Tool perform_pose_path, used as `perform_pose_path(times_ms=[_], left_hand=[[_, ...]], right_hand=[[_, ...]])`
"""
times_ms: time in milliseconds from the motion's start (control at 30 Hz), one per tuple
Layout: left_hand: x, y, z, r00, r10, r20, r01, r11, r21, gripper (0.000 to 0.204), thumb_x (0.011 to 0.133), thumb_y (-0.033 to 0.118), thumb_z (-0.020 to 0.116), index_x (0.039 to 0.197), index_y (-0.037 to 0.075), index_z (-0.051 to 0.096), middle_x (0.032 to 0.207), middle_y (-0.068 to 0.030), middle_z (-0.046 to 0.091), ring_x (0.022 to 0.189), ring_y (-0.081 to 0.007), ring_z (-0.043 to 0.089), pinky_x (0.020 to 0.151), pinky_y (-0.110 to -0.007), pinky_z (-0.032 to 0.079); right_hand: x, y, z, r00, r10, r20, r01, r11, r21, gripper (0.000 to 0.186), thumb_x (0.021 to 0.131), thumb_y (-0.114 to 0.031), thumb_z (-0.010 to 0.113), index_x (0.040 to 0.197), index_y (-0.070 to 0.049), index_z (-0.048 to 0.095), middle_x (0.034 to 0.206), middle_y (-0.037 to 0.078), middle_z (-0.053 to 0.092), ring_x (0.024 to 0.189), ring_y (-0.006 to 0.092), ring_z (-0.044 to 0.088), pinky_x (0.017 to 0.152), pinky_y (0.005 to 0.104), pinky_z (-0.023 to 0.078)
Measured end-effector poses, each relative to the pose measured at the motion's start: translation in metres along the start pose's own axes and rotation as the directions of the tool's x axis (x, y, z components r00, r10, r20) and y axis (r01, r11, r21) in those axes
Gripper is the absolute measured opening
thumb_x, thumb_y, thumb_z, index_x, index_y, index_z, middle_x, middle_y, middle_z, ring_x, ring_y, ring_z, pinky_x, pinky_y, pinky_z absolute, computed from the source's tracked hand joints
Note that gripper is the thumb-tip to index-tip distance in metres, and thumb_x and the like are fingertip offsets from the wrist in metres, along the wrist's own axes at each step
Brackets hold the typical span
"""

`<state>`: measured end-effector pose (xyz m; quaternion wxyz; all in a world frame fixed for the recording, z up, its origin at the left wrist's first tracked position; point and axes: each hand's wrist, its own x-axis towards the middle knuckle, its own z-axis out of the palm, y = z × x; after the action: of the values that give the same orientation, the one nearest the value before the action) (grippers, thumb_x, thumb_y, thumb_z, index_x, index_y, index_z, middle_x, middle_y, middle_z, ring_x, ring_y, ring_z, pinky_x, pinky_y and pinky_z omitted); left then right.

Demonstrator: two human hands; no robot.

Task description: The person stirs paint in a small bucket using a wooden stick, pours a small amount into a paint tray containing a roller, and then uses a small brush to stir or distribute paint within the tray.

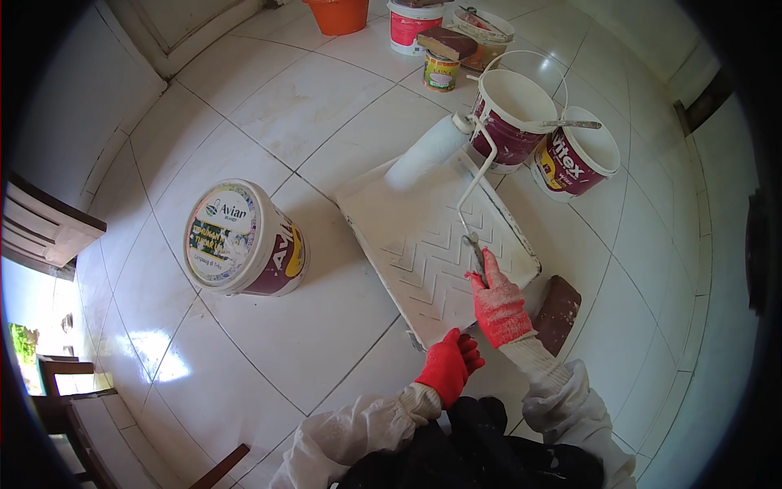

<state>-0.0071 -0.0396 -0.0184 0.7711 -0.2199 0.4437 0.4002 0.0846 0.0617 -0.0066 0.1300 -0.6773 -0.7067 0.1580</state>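
Note:
My right hand (498, 308), in a red glove stained with white, is closed around the handle of a paint roller (475, 251). The roller's bent wire frame runs away from me to a white sleeve (432, 151), which lies across the far end of a white paint tray (383, 254). Chevron ridges show on the tray's sloping near part; white paint covers its far part. Close to the tray's near edge is my left hand (450, 368), also red-gloved, with its fingers loosely bent and nothing visible in them. Whether it touches the tray I cannot tell.
A lidded paint bucket (277, 248) stands left of the tray. Beyond it are two maroon-and-white buckets (509, 138) (562, 163), one with a tool across its rim. A brown block (558, 314) lies right of the tray. Further off are a small can (441, 73) and an orange bucket (338, 15).

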Motion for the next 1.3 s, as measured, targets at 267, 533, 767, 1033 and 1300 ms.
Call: perform_pose_path(times_ms=[267, 533, 767, 1033, 1300], left_hand=[[0.003, 0.001, -0.003, 0.999, 0.032, 0.026, -0.033, 0.998, 0.056, 0.029, 0.096, 0.03, 0.043, 0.105, 0.007, 0.057, 0.089, -0.0028, 0.061, 0.07, -0.0184, 0.057, 0.069, -0.034, 0.052], [0.004, -0.001, -0.003, 0.999, 0.035, 0.005, -0.035, 0.999, 0.03, 0.025, 0.096, 0.029, 0.045, 0.102, 0.009, 0.057, 0.086, -0.0028, 0.06, 0.068, -0.0194, 0.057, 0.067, -0.035, 0.053], [0.007, -0.002, -0.003, 0.999, 0.039, -0.025, -0.038, 0.999, 0.032, 0.023, 0.094, 0.029, 0.048, 0.099, 0.009, 0.057, 0.083, -0.0033, 0.06, 0.067, -0.0194, 0.057, 0.065, -0.036, 0.053], [0.003, -0.002, -0.002, 0.999, 0.03, -0.018, -0.029, 0.999, 0.02, 0.024, 0.093, 0.03, 0.05, 0.096, 0.008, 0.058, 0.082, -0.0026, 0.06, 0.067, -0.0188, 0.056, 0.065, -0.035, 0.053], [0.002, 0.0, -0.003, 1.0, 0.024, -0.013, -0.024, 0.999, 0.026, 0.025, 0.093, 0.031, 0.051, 0.095, 0.007, 0.058, 0.081, -0.0027, 0.059, 0.066, -0.0188, 0.056, 0.065, -0.035, 0.052]], right_hand=[[-0.011, -0.03, -0.018, 0.923, 0.218, 0.319, -0.247, 0.967, 0.055, 0.059, 0.087, -0.045, 0.053, 0.138, -0.022, 0.036, 0.091, 0.022, 0.064, 0.084, 0.0425, 0.061, 0.075, 0.0481, 0.048], [-0.032, 0.018, -0.016, 0.943, 0.007, 0.332, -0.067, 0.984, 0.168, 0.055, 0.088, -0.044, 0.052, 0.134, -0.015, 0.041, 0.097, 0.024, 0.06, 0.089, 0.0384, 0.06, 0.078, 0.0443, 0.048], [-0.036, 0.038, -0.025, 0.911, -0.352, 0.217, 0.231, 0.868, 0.44, 0.038, 0.091, -0.031, 0.052, 0.123, -0.01, 0.05, 0.07, 0.006, 0.049, 0.056, 0.0156, 0.047, 0.05, 0.0306, 0.041], [-0.014, 0.004, -0.067, 0.673, 0.137, 0.727, -0.607, 0.664, 0.437, 0.034, 0.092, -0.036, 0.05, 0.117, -0.013, 0.051, 0.06, 0.0, 0.042, 0.043, 0.0111, 0.042, 0.038, 0.0284, 0.036], [0.003, -0.004, -0.063, 0.732, 0.085, 0.676, -0.487, 0.76, 0.431, 0.026, 0.094, -0.035, 0.046, 0.098, -0.01, 0.05, 0.061, 0.0, 0.043, 0.043, 0.0092, 0.042, 0.039, 0.027, 0.035]])
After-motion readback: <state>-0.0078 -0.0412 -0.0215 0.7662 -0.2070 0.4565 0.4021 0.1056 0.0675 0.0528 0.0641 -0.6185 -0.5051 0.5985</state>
